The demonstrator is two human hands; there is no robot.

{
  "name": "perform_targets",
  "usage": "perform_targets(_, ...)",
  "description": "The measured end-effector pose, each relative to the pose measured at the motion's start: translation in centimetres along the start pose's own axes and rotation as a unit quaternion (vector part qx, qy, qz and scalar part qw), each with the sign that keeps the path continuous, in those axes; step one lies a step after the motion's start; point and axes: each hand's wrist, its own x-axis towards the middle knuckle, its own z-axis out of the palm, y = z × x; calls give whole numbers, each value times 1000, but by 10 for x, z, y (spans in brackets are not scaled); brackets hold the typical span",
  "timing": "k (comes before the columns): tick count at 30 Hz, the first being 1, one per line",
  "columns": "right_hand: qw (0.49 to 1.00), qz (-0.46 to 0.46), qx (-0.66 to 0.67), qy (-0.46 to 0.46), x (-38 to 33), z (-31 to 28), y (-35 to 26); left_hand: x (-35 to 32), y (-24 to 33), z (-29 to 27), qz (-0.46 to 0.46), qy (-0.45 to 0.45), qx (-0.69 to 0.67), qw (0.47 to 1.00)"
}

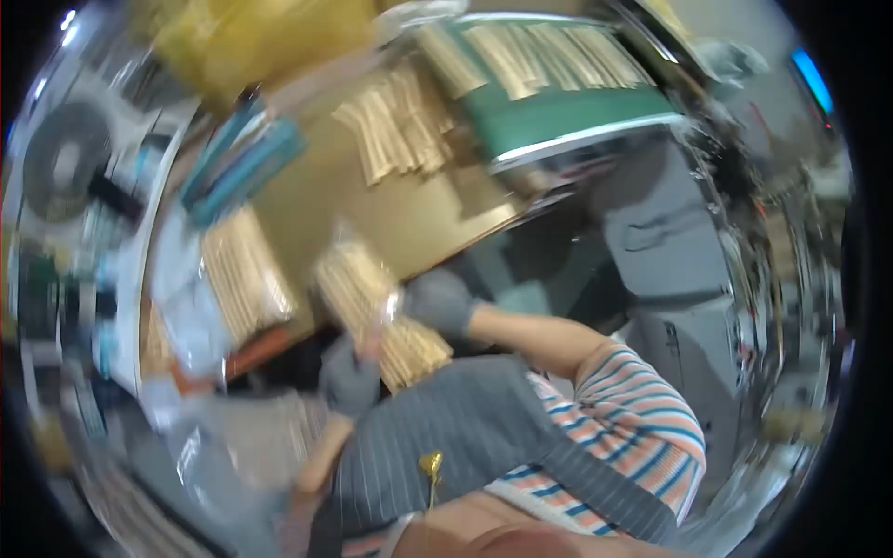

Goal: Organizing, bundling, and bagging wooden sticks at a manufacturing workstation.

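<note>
In front of my body is a clear plastic bag of pale wooden sticks [358,284], like disposable chopsticks, tilted and blurred by motion. My right hand [439,302], in a grey glove, grips its right side near the middle. My left hand [350,379], gloved alike, closes on the lower left side, its fingers partly smeared. The bundle's lower end lies against my dark striped apron [446,428]. Another bagged bundle of sticks [246,274] lies on the table to the left, apart from both hands.
Loose sticks [395,126] lie on the tan tabletop [307,191], beside a blue-green holder [244,163]. A green conveyor belt [567,121] carries rows of sticks at the far right. Grey bins [660,223] stand on the right, a fan [65,158] on the left.
</note>
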Motion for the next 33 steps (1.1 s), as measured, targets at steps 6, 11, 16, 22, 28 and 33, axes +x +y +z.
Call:
perform_targets(6,921,-271,60,272,80,-100,-121,146,38,-104,87,224,90,966)
perform_targets(11,963,-199,-108,147,163,-170,-125,201,44,-166,-140,-196,293,925)
perform_targets(16,997,-52,-58,1,180,-188,-111,211,29,-142,15,45,166,985)
perform_targets(22,904,-328,-25,273,142,-211,-127,196,89,-143,-50,-9,5,999)
perform_targets(28,858,-454,-107,217,150,-165,-135,186,111,-130,-12,99,-62,993)
perform_targets(33,909,-378,-43,169,241,-125,-123,206,-31,-122,-170,-44,-190,966)
